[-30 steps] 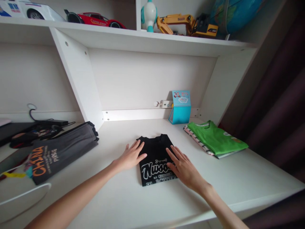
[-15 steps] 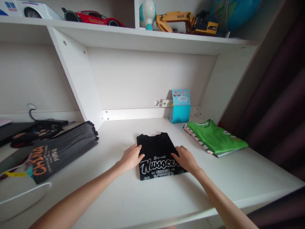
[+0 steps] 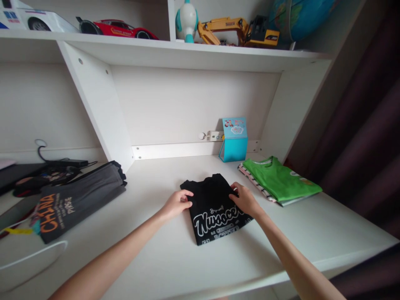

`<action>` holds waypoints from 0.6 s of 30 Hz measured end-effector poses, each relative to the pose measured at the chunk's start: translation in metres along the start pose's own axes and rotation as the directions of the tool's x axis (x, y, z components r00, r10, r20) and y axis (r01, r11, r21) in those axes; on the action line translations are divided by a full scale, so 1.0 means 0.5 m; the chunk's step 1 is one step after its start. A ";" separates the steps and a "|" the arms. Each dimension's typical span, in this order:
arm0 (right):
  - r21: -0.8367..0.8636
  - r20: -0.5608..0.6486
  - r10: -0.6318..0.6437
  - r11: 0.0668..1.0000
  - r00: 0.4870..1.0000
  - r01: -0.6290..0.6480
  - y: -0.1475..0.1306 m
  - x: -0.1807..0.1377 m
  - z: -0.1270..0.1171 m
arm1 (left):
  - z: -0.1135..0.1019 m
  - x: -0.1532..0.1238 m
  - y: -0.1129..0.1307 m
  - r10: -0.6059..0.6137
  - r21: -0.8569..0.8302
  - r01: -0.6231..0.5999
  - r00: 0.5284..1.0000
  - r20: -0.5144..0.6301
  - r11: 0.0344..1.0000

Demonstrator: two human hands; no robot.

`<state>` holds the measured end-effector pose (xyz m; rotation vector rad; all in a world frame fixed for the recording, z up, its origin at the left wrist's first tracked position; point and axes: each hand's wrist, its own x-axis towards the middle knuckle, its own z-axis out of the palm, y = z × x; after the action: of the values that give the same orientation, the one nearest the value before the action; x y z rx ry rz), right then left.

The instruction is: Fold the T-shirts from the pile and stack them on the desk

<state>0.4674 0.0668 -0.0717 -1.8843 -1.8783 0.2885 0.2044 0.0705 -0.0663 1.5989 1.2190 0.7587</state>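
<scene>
A folded black T-shirt [image 3: 212, 198] with white lettering lies in front of me on the white desk [image 3: 150, 258], turned slightly askew. At its left edge, my left hand [image 3: 176, 204] pinches the cloth between thumb and fingers. My right hand [image 3: 245, 200] grips the opposite edge, thumb on top and the other fingers partly hidden. Right of it sits a stack with a folded green T-shirt [image 3: 278, 177] on top and striped cloth beneath. On the left rests a folded dark grey garment [image 3: 90, 196] with orange letters.
A blue desk calendar [image 3: 235, 143] stands at the back by a power socket [image 3: 215, 136]. Cables and dark items [image 3: 46, 173] lie at the left. The shelf above holds a red toy car [image 3: 118, 29], a yellow toy excavator [image 3: 237, 31] and a globe [image 3: 303, 18].
The black T-shirt has turned, its lower edge swinging toward the right and nearer to me. Both hands have moved slightly with it, now pinching its sides. The camera view has shifted a little.
</scene>
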 end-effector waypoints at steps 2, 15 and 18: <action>-0.017 -0.035 -0.009 1.000 0.999 0.008 0.012 -0.009 -0.025 | 0.032 0.012 0.011 0.073 0.015 -0.073 0.996 -0.041 0.997; -0.233 -0.463 0.137 0.935 0.876 -0.269 0.252 0.043 -0.316 | 0.334 0.230 0.227 0.603 0.126 -0.590 0.786 -0.136 0.798; -0.258 -0.462 0.196 0.904 0.865 -0.342 0.314 0.079 -0.342 | 0.405 0.288 0.248 0.609 0.142 -0.593 0.782 -0.134 0.792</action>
<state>0.6869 0.0822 0.0122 -2.2180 -1.4247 -0.3602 0.4715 0.1375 -0.0319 2.0703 0.8516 1.2843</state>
